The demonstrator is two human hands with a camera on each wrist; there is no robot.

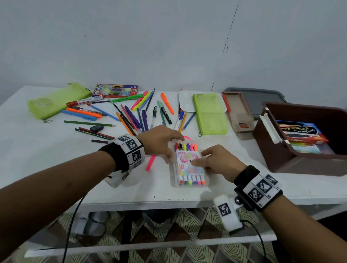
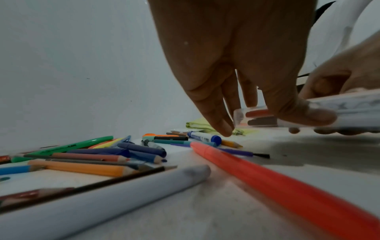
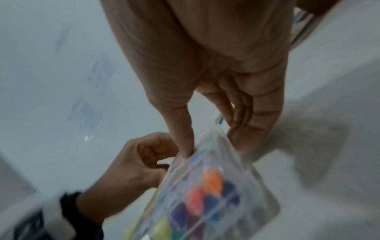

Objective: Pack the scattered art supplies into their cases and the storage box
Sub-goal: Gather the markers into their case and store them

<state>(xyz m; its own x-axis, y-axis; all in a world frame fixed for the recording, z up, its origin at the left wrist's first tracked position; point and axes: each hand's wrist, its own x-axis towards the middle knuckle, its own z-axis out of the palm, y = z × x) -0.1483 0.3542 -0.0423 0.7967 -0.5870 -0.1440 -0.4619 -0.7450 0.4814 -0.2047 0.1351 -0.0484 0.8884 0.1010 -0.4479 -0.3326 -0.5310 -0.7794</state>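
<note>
A clear marker case (image 1: 188, 165) with a row of coloured markers inside is held just above the white table (image 1: 50, 146) near its front edge. My left hand (image 1: 168, 149) grips its far left corner, thumb (image 2: 308, 113) pressed on the case (image 2: 353, 104) and fingers over the end. My right hand (image 1: 204, 160) pinches the right side, thumb on top and fingers underneath. In the right wrist view the right hand (image 3: 216, 105) pinches the case (image 3: 205, 194) and the left hand (image 3: 135, 167) curls at its edge. A loose pink marker (image 1: 151, 162) lies left of the case.
Scattered pens and pencils (image 1: 137, 114) cover the table's middle and left. Two green pouches (image 1: 210, 113) (image 1: 57, 101), a coloured pencil box (image 1: 115, 90), a white palette (image 1: 186, 101) and an open card case (image 1: 240, 114) lie behind. The brown storage box (image 1: 305, 161) stands open at right, packs inside.
</note>
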